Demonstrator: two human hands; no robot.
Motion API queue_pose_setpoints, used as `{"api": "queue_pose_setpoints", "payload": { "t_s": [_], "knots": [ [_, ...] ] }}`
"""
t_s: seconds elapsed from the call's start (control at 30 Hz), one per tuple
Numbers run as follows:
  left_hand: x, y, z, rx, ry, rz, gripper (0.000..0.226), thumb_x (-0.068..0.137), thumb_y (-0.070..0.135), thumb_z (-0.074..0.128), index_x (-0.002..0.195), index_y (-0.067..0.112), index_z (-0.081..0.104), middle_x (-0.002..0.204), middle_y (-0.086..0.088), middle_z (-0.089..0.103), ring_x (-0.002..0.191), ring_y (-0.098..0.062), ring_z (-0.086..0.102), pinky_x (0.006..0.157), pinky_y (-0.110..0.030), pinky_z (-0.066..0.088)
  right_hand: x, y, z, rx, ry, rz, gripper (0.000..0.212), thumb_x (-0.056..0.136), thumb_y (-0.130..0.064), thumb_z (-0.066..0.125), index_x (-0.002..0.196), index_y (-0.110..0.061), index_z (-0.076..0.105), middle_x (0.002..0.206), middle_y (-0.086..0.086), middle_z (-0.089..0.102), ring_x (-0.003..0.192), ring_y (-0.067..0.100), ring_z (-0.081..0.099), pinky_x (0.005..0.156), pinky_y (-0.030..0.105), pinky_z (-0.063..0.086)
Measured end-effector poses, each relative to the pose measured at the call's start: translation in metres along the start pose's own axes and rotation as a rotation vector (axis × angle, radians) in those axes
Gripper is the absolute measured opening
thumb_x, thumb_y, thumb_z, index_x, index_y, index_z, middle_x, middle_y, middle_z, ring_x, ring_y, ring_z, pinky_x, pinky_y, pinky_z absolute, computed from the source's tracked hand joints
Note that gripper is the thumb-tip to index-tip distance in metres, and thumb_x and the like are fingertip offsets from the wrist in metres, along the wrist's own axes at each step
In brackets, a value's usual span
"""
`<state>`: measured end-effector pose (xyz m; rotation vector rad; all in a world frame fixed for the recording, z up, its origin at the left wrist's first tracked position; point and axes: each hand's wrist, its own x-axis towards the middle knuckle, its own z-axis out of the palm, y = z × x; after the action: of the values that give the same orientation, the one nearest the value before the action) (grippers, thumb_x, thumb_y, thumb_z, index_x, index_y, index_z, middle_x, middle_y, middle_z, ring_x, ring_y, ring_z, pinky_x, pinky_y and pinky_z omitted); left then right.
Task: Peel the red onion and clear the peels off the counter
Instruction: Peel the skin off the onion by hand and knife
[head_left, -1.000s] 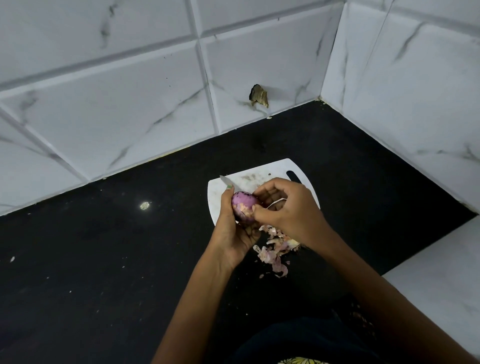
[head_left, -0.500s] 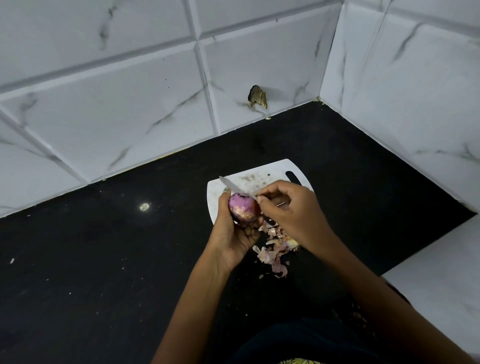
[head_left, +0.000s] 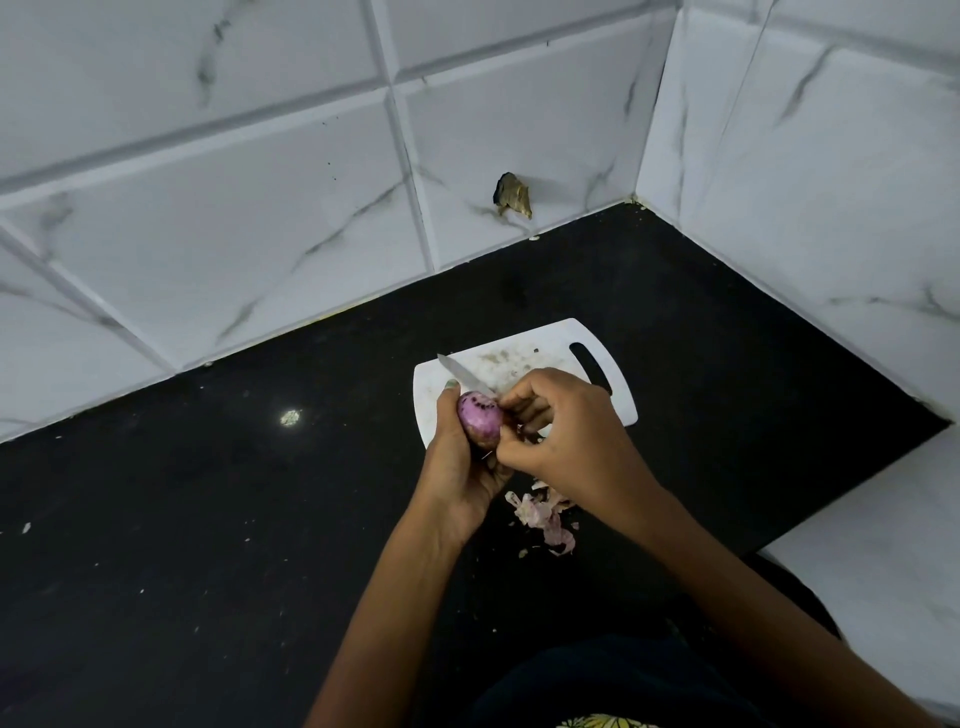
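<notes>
My left hand (head_left: 462, 467) grips a small purple red onion (head_left: 479, 419) just above the near edge of a white cutting board (head_left: 618, 402). My right hand (head_left: 566, 436) holds a knife (head_left: 464, 375), with its blade pointing up and left past the onion's top. The right fingers are curled against the onion's right side, and the knife handle is hidden inside them. A pile of pale pink onion peels (head_left: 545, 517) lies on the black counter (head_left: 208, 519) below my hands.
White marble-look tiles form the back wall and the right wall, meeting in a corner. A broken hole (head_left: 511, 195) shows in the back tile. A white surface (head_left: 883, 545) borders the counter at the right. Small crumbs speckle the counter.
The onion has turned in my left hand so its top faces up. My right hand has shifted a little down along its right side. The knife blade stays above the onion.
</notes>
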<state>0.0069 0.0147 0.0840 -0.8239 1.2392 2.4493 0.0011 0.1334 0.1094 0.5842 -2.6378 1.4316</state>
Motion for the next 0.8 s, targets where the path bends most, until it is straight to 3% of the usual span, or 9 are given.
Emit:
{"api": "queue_pose_setpoints", "payload": {
  "t_s": [0.2,0.33,0.43,0.53,0.6,0.73,0.8],
  "knots": [
    [-0.001,-0.002,0.000,0.001,0.012,0.006,0.052,0.095,0.056,0.038,0.098,0.013,0.068,0.084,-0.007,0.069,0.070,-0.014,0.061,0.066,-0.027,0.046,-0.001,0.001,0.008,-0.098,0.036,-0.022,0.015,0.071,-0.013,0.070,0.085,-0.010,0.065,0.081,0.001,0.064,0.072,0.014,0.060,0.066,0.034,0.054],
    [-0.002,-0.003,0.002,0.042,0.070,0.040,0.056,0.094,0.060,0.037,0.094,0.013,0.067,0.077,-0.006,0.066,0.063,-0.011,0.053,0.054,-0.021,0.045,0.000,0.006,0.010,-0.131,0.096,-0.001,0.006,0.074,-0.004,0.066,0.078,-0.008,0.064,0.075,0.001,0.065,0.067,0.015,0.060,0.063,0.036,0.054],
    [-0.004,-0.001,0.003,0.037,0.085,0.040,0.056,0.094,0.060,0.038,0.097,0.011,0.066,0.080,-0.006,0.067,0.063,-0.010,0.055,0.047,-0.017,0.048,0.003,0.013,0.007,-0.019,0.054,0.090,0.009,0.077,-0.003,0.065,0.082,-0.010,0.068,0.073,0.000,0.067,0.065,0.009,0.063,0.064,0.026,0.055],
    [-0.005,0.000,0.003,-0.023,0.073,0.000,0.049,0.094,0.055,0.044,0.097,0.011,0.065,0.080,-0.006,0.068,0.065,-0.012,0.057,0.057,-0.020,0.048,0.004,0.016,0.000,0.107,0.061,0.145,0.011,0.080,-0.005,0.065,0.087,-0.012,0.071,0.076,-0.003,0.069,0.071,0.004,0.064,0.062,0.009,0.050],
    [-0.005,0.000,0.002,-0.028,0.054,-0.001,0.045,0.094,0.052,0.046,0.098,0.013,0.067,0.088,-0.006,0.069,0.070,-0.011,0.058,0.063,-0.022,0.047,0.002,0.015,-0.002,0.159,0.025,0.140,0.008,0.079,-0.011,0.069,0.088,-0.011,0.070,0.080,-0.004,0.070,0.073,0.005,0.066,0.063,0.014,0.053],
    [-0.006,-0.001,0.004,-0.037,0.011,0.016,0.036,0.092,0.043,0.055,0.074,0.016,0.071,0.090,-0.007,0.064,0.079,-0.012,0.059,0.070,-0.025,0.045,0.000,0.017,0.004,0.128,-0.021,0.126,0.016,0.077,-0.021,0.076,0.087,-0.013,0.066,0.084,-0.006,0.066,0.078,0.008,0.065,0.064,0.022,0.054],
    [-0.007,0.000,0.004,-0.011,0.016,0.010,0.026,0.090,0.039,0.058,0.084,0.016,0.067,0.084,-0.003,0.060,0.074,-0.010,0.056,0.066,-0.024,0.044,0.002,0.021,0.004,0.163,-0.005,0.146,0.012,0.077,-0.018,0.076,0.082,-0.015,0.066,0.083,-0.005,0.065,0.076,0.006,0.064,0.063,0.019,0.052]
  ]
}}
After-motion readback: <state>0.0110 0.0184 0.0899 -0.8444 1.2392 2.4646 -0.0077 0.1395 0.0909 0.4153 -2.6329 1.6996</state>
